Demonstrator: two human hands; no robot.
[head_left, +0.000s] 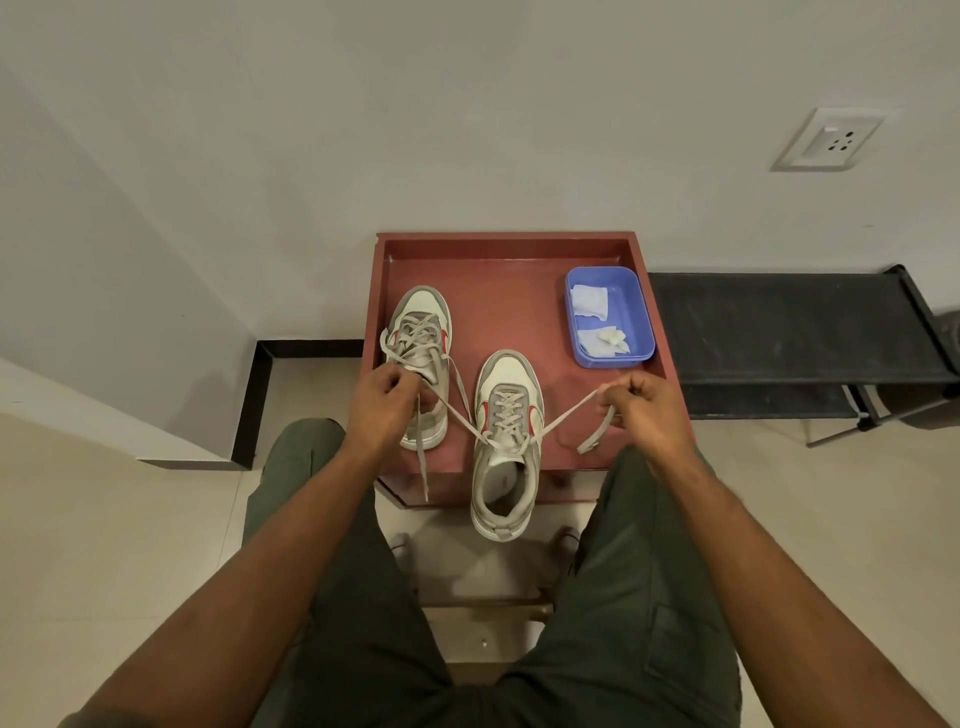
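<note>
Head: laces (571, 412) span left hand (382, 402) to right hand (650, 410).

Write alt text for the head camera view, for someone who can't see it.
A person's left hand and right hand pull the two grey laces of a white-and-grey sneaker taut on a red-brown tray table. A matching second sneaker and a blue plastic tub holding white cloths sit behind.
</note>
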